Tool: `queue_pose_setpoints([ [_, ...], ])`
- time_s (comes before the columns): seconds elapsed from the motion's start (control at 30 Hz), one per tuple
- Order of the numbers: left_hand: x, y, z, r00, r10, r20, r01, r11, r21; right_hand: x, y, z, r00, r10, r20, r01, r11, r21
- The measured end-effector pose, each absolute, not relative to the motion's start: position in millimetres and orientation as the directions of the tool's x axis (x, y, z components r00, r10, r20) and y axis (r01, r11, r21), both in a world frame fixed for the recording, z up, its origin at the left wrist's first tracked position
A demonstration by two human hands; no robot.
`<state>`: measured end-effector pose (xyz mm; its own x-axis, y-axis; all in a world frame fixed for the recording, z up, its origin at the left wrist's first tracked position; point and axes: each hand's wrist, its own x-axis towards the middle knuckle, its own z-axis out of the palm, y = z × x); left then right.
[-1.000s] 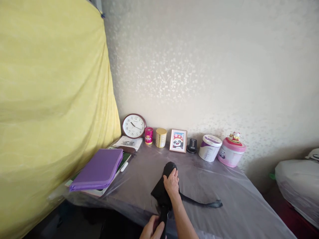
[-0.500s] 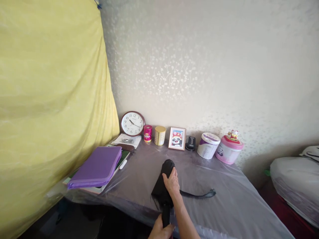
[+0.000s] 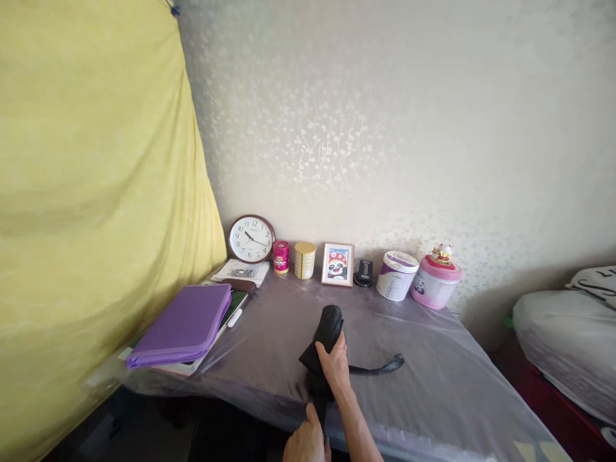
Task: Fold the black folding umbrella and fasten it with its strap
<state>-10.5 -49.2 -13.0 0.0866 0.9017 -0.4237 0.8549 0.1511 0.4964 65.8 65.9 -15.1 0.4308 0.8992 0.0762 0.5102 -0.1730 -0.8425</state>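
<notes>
A folded black umbrella [image 3: 329,327] points away from me over the front part of the table. My right hand [image 3: 335,367] is wrapped round its gathered fabric, thumb on top. Below it, my left hand [image 3: 308,437] grips the umbrella at its handle end, with the thumb stretched along it; the frame's bottom edge cuts off part of this hand. A loose flap of fabric sticks out to the left of the umbrella. On the right, a dark fabric strip [image 3: 380,368] runs out from behind my right hand across the tabletop; where it starts is hidden.
Plastic film covers the table [image 3: 433,378]. A purple folder [image 3: 180,324] lies at left beside a yellow curtain [image 3: 106,192]. Along the wall stand a clock [image 3: 251,239], a pink can [image 3: 281,258], a yellow-lidded can [image 3: 305,261], a framed panda picture [image 3: 337,264], and two tubs [image 3: 397,277].
My right hand has slid slightly back toward me along the umbrella's fabric. My left hand has turned and moved up a little, still gripping. The view has shifted slightly.
</notes>
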Motion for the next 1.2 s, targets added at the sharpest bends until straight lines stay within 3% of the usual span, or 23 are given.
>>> queue_pose_setpoints([
  [0.13, -14.1, -50.5, -11.5, 0.114, 0.923, -0.368, 0.828, 0.116, 0.549, 80.0, 63.1, -17.0, 0.485, 0.874, 0.03, 0.216, -0.086, -0.973],
  [0.2, -18.6, -49.4, -11.8, 0.132, 0.935, -0.33, 0.756, 0.12, 0.643, 85.5, 59.7, -14.1, 0.469, 0.882, -0.033, 0.039, -0.058, -0.998],
  [0.27, -23.1, -47.3, -10.6, 0.215, 0.92, -0.327, 0.562, 0.157, 0.812, 88.5, 55.1, -7.6, 0.392, 0.915, -0.098, -0.157, -0.038, -0.987],
  [0.33, -25.5, -44.7, -7.8, 0.371, 0.856, -0.36, 0.239, 0.287, 0.928, 88.8, 49.7, 1.9, 0.291, 0.946, -0.144, -0.332, -0.041, -0.942],
  [0.43, -23.2, -42.0, -1.6, 0.551, 0.753, -0.359, -0.201, 0.537, 0.819, 85.9, 41.2, 18.1, 0.192, 0.967, -0.169, -0.46, -0.063, -0.886],
  [0.53, -17.2, -41.7, 7.8, 0.571, 0.759, -0.315, -0.368, 0.579, 0.728, 82.8, 34.3, 32.2, 0.174, 0.971, -0.165, -0.493, -0.059, -0.868],
  [0.7, -9.8, -41.6, 20.6, 0.518, 0.827, -0.218, -0.239, 0.385, 0.891, 84.3, 33.4, 45.5, 0.186, 0.982, -0.012, -0.386, 0.061, -0.92],
  [0.87, -2.5, -39.2, 8.2, 0.293, 0.902, -0.318, 0.061, 0.314, 0.947, 85.9, 37.6, 43.4, 0.286, 0.954, 0.092, -0.166, 0.144, -0.976],
  [0.93, -1.9, -38.4, -0.3, 0.171, 0.933, -0.316, 0.194, 0.283, 0.939, 83.8, 37.5, 41.8, 0.305, 0.945, 0.118, -0.121, 0.161, -0.979],
  [1.03, -6.7, -38.9, -6.3, 0.101, 0.979, -0.178, 0.388, 0.126, 0.913, 78.5, 36.9, 42.1, 0.33, 0.936, 0.126, -0.09, 0.165, -0.982],
  [1.1, -11.8, -40.4, -3.6, 0.081, 0.988, -0.132, 0.546, 0.067, 0.835, 75.1, 37.4, 43.2, 0.354, 0.929, 0.108, -0.08, 0.145, -0.986],
  [1.2, -17.6, -42.8, 6.6, 0.019, 0.983, -0.181, 0.719, 0.112, 0.686, 73.2, 38.3, 43.5, 0.393, 0.918, 0.045, -0.118, 0.099, -0.988],
])
